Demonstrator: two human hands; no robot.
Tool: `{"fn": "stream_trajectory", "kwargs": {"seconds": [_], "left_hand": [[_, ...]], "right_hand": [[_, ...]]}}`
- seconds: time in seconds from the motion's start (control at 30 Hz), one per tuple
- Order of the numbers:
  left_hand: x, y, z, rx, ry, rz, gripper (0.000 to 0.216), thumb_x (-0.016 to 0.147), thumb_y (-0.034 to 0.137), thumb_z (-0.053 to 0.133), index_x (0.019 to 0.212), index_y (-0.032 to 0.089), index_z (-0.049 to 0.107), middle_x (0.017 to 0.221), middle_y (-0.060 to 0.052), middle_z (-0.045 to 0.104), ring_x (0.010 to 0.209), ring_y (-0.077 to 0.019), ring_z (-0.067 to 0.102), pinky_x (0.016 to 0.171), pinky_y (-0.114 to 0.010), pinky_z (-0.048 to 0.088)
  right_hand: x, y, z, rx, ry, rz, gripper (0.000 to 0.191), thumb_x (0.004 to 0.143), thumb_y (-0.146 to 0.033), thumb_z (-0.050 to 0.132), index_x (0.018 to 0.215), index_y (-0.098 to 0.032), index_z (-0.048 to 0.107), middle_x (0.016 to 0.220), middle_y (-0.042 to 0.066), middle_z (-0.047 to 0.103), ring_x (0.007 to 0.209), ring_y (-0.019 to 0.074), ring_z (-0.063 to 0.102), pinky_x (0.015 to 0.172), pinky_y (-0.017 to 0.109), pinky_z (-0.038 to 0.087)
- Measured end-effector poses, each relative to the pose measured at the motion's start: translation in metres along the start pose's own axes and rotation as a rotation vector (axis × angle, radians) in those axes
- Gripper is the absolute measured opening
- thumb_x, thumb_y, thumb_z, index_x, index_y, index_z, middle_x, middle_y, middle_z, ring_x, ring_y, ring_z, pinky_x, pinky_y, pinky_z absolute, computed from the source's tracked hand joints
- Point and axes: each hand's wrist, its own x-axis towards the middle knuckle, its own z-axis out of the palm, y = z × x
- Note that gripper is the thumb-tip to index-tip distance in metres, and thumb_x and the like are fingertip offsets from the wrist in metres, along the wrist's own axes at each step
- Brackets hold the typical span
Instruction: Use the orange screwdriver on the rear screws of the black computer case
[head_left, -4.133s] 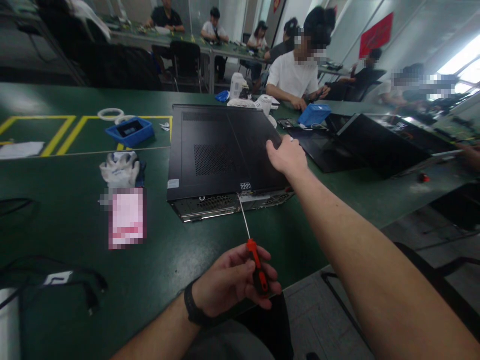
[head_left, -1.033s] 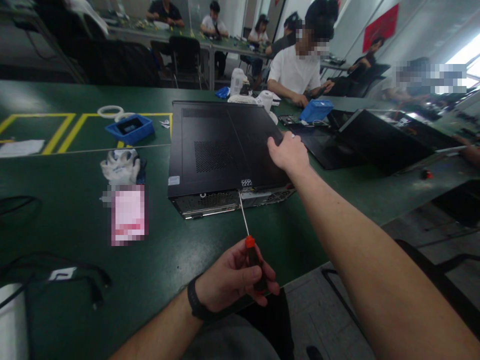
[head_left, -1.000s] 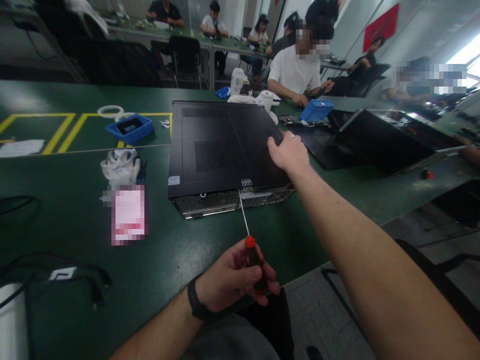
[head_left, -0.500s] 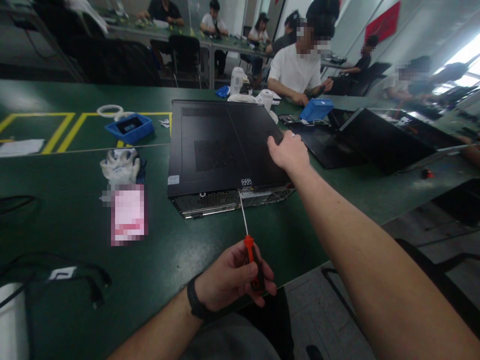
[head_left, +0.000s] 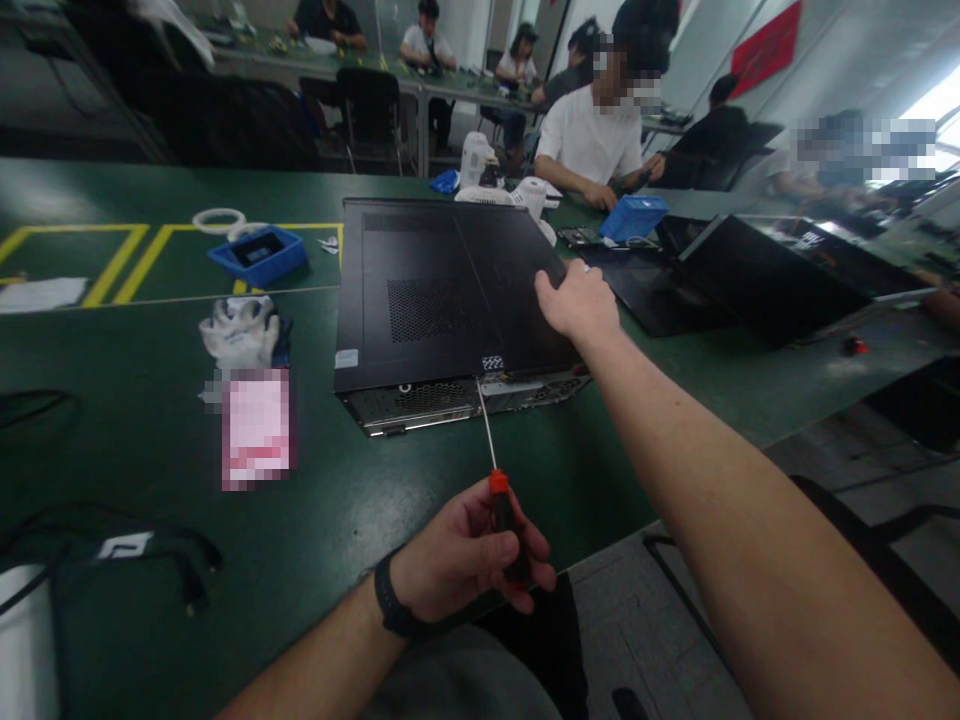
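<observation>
A black computer case (head_left: 420,265) lies flat on the green table, its metal rear panel facing me. My left hand (head_left: 480,555) is closed around the red and black handle of a screwdriver (head_left: 502,500). The thin shaft runs up to the upper edge of the rear panel, near a small checkered label; the tip's exact seat is too small to make out. Across the case, my right hand (head_left: 581,305) grips its right edge, thumb on the top cover and the other fingers partly hidden over the side.
Left of the case are gloves (head_left: 241,335), a pink-edged packet (head_left: 259,425) and a blue tray (head_left: 259,258). Black cables (head_left: 172,560) lie at the lower left. Dark flat panels (head_left: 780,280) are on the right. A co-worker (head_left: 592,140) sits across the table.
The screwdriver handle has turned a little in my left fingers, its shaft staying at the same spot. My right hand and the case have not moved.
</observation>
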Motion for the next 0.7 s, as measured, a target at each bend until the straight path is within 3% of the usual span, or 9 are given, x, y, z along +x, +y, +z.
{"fn": "stream_trajectory", "kwargs": {"seconds": [0.13, 0.23, 0.47, 0.7], "left_hand": [[-0.001, 0.005, 0.005, -0.024, 0.019, -0.028, 0.031, 0.092, 0.023, 0.078, 0.12, 0.017, 0.067, 0.105, -0.008, 0.08, 0.098, -0.023, 0.08, 0.076, -0.03, 0.068], [-0.001, 0.007, 0.008, -0.02, 0.039, -0.053, 0.032, 0.09, 0.018, 0.079, 0.12, 0.015, 0.07, 0.109, -0.01, 0.08, 0.103, -0.0235, 0.079, 0.084, -0.033, 0.067], [0.001, -0.002, -0.002, 0.005, 0.019, 0.0, 0.026, 0.087, 0.021, 0.083, 0.103, 0.019, 0.063, 0.099, -0.004, 0.08, 0.087, -0.0188, 0.081, 0.063, -0.022, 0.066], [0.0, 0.006, 0.006, -0.017, 0.057, -0.06, 0.032, 0.089, 0.027, 0.082, 0.115, 0.015, 0.067, 0.104, -0.008, 0.08, 0.099, -0.0226, 0.08, 0.077, -0.029, 0.068]], "right_hand": [[0.0, -0.001, 0.0, 0.001, 0.005, 0.003, 0.072, 0.098, -0.064, 0.042, 0.137, -0.006, 0.056, 0.137, 0.031, 0.061, 0.122, 0.0438, 0.065, 0.103, 0.059, 0.05], [-0.001, -0.001, -0.001, 0.002, 0.001, 0.006, 0.073, 0.098, -0.065, 0.042, 0.137, -0.006, 0.056, 0.136, 0.031, 0.061, 0.122, 0.0438, 0.065, 0.103, 0.059, 0.05], [-0.002, -0.002, -0.003, 0.008, -0.007, 0.014, 0.07, 0.097, -0.061, 0.044, 0.137, -0.005, 0.056, 0.137, 0.031, 0.061, 0.123, 0.0449, 0.065, 0.104, 0.059, 0.05], [0.0, -0.002, -0.001, 0.006, -0.005, 0.013, 0.073, 0.097, -0.066, 0.04, 0.136, -0.006, 0.056, 0.136, 0.031, 0.061, 0.122, 0.0448, 0.065, 0.104, 0.061, 0.049]]}}
